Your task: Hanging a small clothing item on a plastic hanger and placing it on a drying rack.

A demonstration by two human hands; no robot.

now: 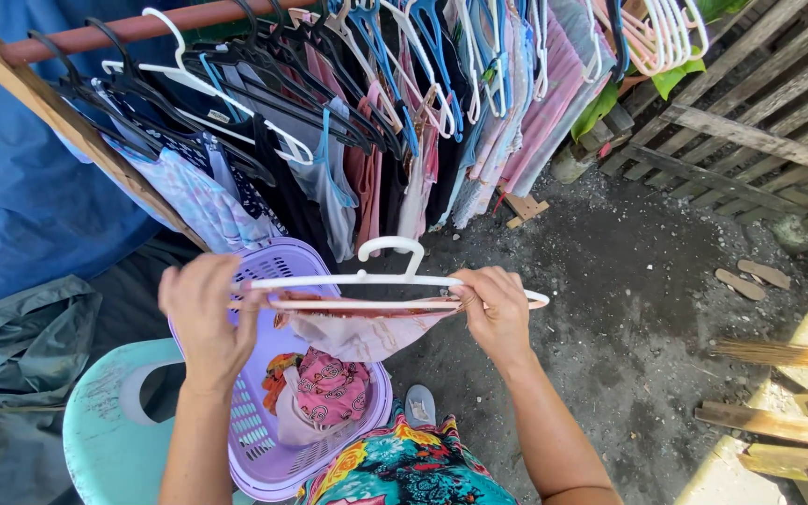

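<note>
I see both hands, left hand and right hand, gripping a white hanger with pale cloth; below them lavender basket, grey dirt ground rightward.

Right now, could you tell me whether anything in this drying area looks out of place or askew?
Mostly tidy. The pale garment sags unevenly from the white hanger held between the left hand and right hand. Two flat sandal soles lie loose on the dirt, and broken planks sit piled at the right edge.
</note>
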